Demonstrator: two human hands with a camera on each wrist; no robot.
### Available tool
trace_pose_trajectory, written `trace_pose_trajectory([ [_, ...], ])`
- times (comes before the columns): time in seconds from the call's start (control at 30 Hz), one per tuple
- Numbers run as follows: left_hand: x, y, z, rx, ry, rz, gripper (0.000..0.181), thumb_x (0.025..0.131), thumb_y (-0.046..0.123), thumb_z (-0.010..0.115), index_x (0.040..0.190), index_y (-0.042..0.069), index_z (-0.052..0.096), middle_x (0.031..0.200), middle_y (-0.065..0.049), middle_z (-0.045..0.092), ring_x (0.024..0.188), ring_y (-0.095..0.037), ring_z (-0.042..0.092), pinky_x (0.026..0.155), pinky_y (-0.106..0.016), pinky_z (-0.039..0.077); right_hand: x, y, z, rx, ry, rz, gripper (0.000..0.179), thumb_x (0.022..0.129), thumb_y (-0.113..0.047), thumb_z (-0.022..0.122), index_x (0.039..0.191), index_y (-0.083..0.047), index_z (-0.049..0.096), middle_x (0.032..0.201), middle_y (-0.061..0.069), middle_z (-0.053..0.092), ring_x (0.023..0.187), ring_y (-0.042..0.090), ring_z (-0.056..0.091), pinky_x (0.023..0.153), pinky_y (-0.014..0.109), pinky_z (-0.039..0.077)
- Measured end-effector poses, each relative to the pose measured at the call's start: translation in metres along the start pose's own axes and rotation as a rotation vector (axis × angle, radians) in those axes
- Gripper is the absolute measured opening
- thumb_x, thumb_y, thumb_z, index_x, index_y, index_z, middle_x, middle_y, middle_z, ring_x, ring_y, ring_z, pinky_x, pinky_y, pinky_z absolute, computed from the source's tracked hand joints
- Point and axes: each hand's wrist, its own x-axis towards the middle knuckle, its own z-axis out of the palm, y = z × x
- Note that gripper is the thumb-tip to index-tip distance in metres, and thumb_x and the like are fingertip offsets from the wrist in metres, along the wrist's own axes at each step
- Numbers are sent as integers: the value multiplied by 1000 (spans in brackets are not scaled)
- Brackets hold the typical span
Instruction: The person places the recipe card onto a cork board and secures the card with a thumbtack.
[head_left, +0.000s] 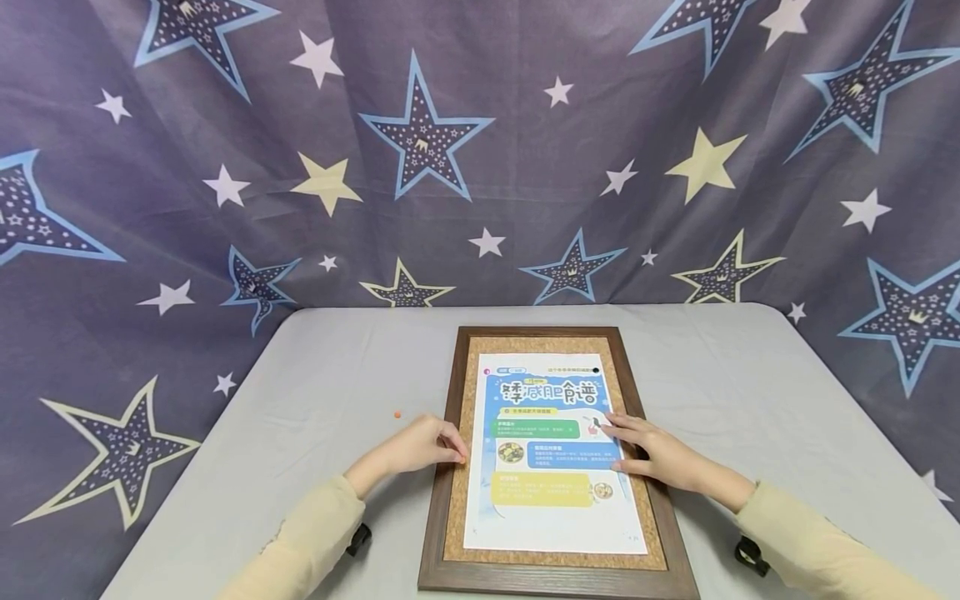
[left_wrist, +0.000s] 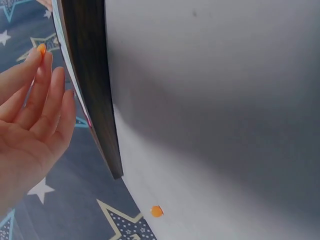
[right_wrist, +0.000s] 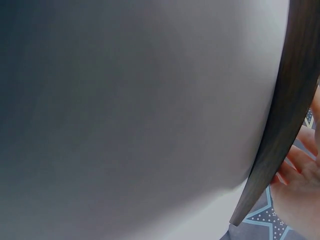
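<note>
A printed poster [head_left: 555, 533] lies on a cork board [head_left: 540, 345] in a brown wooden frame [head_left: 551, 577]. A pink thumbtack [head_left: 487, 372] sits in its top left corner and a black thumbtack [head_left: 596, 370] in its top right. Over the poster's left edge, my left hand [head_left: 416, 443] pinches an orange thumbtack [left_wrist: 41, 49] between thumb and forefinger. My right hand [head_left: 663, 454] rests on the poster's right edge with fingers spread, partly hidden behind the frame in the right wrist view.
Another orange thumbtack [head_left: 397, 414] lies on the grey-covered table [head_left: 352, 358], left of the board. Behind the table hangs a purple-grey curtain [head_left: 510, 167] printed with stars. Each wrist carries a black strap.
</note>
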Motion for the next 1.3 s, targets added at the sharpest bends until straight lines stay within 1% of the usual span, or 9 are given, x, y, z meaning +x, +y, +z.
trace_pose_trajectory([
  [0.17, -1, 7, 4, -64, -46, -5, 3, 77, 4, 64, 79, 3, 68, 76, -2, 66, 65, -9, 60, 60, -19, 49, 0, -1, 0, 1, -6, 2, 58, 84, -34, 57, 126, 4, 45, 133, 25, 36, 120, 43, 31, 91, 54, 33],
  [0.27, -2, 11, 6, -80, -73, -19, 4, 78, 5, 65, 78, 3, 68, 75, -1, 66, 63, -9, 59, 58, -19, 48, -1, -1, -1, 3, -12, 5, 58, 84, -35, 56, 126, 4, 45, 133, 25, 36, 120, 44, 31, 91, 54, 33],
  [0.47, -3, 17, 10, -86, -126, -22, 3, 77, 4, 66, 77, 2, 68, 73, 0, 66, 62, -7, 59, 57, -19, 48, 0, -1, -1, 3, -5, 1, 58, 84, -34, 57, 126, 4, 45, 133, 25, 36, 120, 44, 31, 90, 54, 33],
  [0.57, -5, 20, 12, -104, -153, -24, 3, 76, 2, 65, 77, 3, 68, 72, 0, 66, 63, -7, 59, 58, -19, 49, 0, -1, -1, 2, 4, -3, 58, 84, -34, 57, 126, 4, 45, 133, 26, 36, 120, 44, 32, 90, 54, 34],
  [0.7, -6, 23, 14, -128, -195, -36, 7, 75, -1, 64, 76, 4, 68, 72, 1, 66, 63, -9, 61, 59, -20, 50, 0, -1, -1, 6, -5, 1, 58, 84, -34, 56, 126, 4, 45, 133, 26, 35, 120, 44, 31, 91, 55, 32],
  [0.8, -6, 26, 16, -123, -216, -45, 8, 75, -2, 64, 76, 4, 68, 71, 2, 65, 63, -7, 61, 60, -19, 50, 0, 0, -1, 5, -8, 3, 58, 84, -34, 56, 126, 4, 44, 133, 26, 35, 120, 44, 31, 91, 55, 32],
  [0.93, -7, 30, 17, -102, -243, -37, 5, 74, 0, 65, 75, 4, 68, 71, 4, 65, 63, -4, 59, 62, -18, 49, 0, 0, -1, 6, -11, 13, 58, 84, -34, 57, 127, 3, 44, 134, 25, 34, 121, 43, 30, 92, 54, 32],
  [1.13, -8, 33, 19, -114, -294, -13, 3, 73, 1, 67, 75, 2, 68, 70, -2, 67, 60, -5, 59, 60, -17, 49, 0, 1, -1, 15, -23, 23, 59, 84, -34, 57, 127, 3, 43, 135, 24, 33, 123, 42, 29, 93, 54, 31],
  [1.3, -8, 35, 21, -124, -326, -10, 5, 73, -2, 66, 73, 2, 68, 69, -2, 67, 59, -4, 59, 58, -17, 49, -1, -1, -1, 11, -20, 19, 58, 84, -35, 57, 126, 4, 44, 134, 25, 35, 121, 44, 30, 92, 55, 32],
])
